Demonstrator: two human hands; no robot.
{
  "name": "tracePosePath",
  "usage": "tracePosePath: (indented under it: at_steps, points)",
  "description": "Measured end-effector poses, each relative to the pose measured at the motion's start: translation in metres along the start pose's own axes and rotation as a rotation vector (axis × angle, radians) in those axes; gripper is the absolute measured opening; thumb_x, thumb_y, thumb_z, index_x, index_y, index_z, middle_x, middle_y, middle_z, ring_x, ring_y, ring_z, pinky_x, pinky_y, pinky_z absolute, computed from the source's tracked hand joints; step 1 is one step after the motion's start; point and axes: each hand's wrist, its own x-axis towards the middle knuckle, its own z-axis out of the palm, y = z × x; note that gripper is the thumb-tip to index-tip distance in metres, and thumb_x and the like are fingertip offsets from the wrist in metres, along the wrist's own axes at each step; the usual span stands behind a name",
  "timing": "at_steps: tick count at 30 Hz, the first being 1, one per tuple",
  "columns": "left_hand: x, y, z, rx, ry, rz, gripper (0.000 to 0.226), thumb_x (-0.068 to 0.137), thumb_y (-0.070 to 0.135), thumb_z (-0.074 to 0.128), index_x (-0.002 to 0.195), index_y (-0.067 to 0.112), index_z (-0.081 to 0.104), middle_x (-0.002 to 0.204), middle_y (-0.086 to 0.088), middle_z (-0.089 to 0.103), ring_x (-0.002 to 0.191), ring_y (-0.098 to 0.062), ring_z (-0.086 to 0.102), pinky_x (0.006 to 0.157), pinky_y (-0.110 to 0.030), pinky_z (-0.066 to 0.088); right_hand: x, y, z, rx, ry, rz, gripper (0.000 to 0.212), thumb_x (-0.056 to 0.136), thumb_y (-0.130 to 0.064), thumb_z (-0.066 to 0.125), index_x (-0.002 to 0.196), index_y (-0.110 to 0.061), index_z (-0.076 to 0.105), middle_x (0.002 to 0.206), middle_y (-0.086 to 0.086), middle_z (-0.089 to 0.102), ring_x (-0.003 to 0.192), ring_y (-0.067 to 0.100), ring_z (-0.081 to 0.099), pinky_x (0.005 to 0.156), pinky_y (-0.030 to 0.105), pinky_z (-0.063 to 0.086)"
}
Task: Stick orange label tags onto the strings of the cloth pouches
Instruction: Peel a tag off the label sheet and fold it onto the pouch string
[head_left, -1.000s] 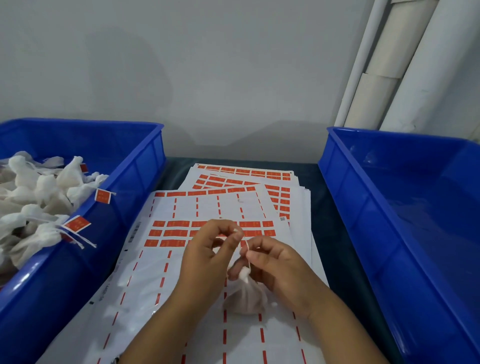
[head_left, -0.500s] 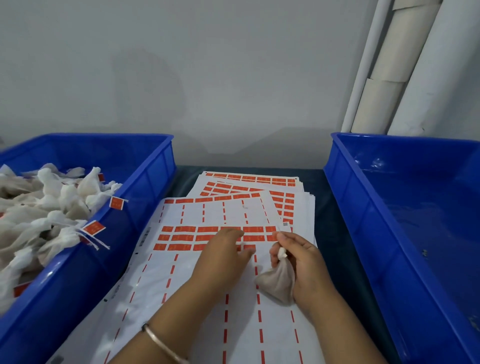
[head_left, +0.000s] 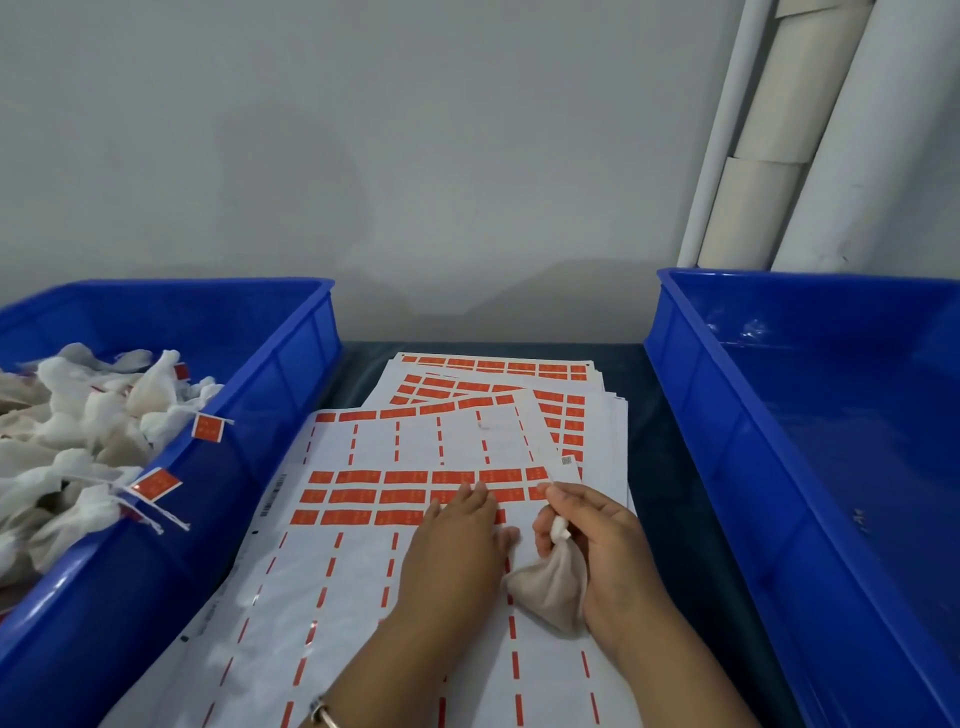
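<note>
Right hand (head_left: 597, 540) partly hides the pouch (head_left: 550, 587).

Bare forearms; a thin metal bangle (head_left: 323, 715) on the left wrist.

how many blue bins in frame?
2. One blue bin at left holds tagged pouches; the other blue bin is at right, partly cut off by the frame.
</note>
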Motion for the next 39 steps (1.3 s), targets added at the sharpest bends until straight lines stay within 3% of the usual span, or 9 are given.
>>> tracePosePath:
  at_steps: [10,18,29,35,39]
  points:
    - [0.0019,-0.0002,-0.0036,-0.005,-0.011,0.008,0.049,0.096,0.043,0.038,0.142,0.026,0.035,0.150,0.008,0.029,0.139,-0.014,0.024,0.113,-0.032,0.015,-0.0009,0.0025,0.0017,-0.040,0.025,0.007,0.008,0.085,-0.013,0.067,0.085,-0.013,0.075,0.079,0.007,0.072,0.057,0.014,0.065,0.054,0.025,0.051]
    - [-0.0021,-0.0015,-0.0023,-0.106,0.093,-0.061,0.037,0.092,0.048,0.044,0.126,0.037,0.054,0.137,0.014,0.048,0.123,-0.012,0.048,0.103,-0.032,0.038,-0.0013,0.0014,0.0031,-0.041,0.013,-0.010,0.010,0.087,-0.011,0.064,0.083,-0.010,0.073,0.064,0.008,0.067,0.050,0.012,0.061,0.049,0.023,0.050]
    - [-0.0041,0.0004,-0.0018,-0.085,0.121,-0.056,0.035,0.093,0.047,0.042,0.120,0.036,0.060,0.131,0.013,0.055,0.113,-0.011,0.056,0.102,-0.032,0.042,-0.0039,0.0002,0.0044,-0.051,0.003,-0.005,0.015,0.086,-0.014,0.065,0.076,-0.015,0.076,0.070,0.008,0.069,0.052,0.013,0.063,0.051,0.023,0.050]
    - [-0.0044,0.0005,-0.0047,-0.101,0.123,-0.049,0.036,0.094,0.046,0.039,0.106,0.029,0.068,0.107,0.011,0.068,0.086,-0.011,0.062,0.091,-0.028,0.049,-0.0042,0.0003,0.0047,-0.027,0.003,0.009,0.011,0.084,-0.014,0.066,0.079,-0.016,0.076,0.081,0.008,0.073,0.056,0.014,0.066,0.052,0.023,0.051]
    - [-0.0043,0.0014,-0.0070,-0.091,0.125,-0.054,0.037,0.094,0.046,0.038,0.112,0.029,0.066,0.120,0.010,0.063,0.097,-0.012,0.062,0.096,-0.028,0.046,-0.0037,0.0002,0.0052,-0.027,0.002,0.008,0.013,0.085,-0.013,0.065,0.078,-0.016,0.076,0.079,0.008,0.072,0.055,0.014,0.065,0.052,0.023,0.051]
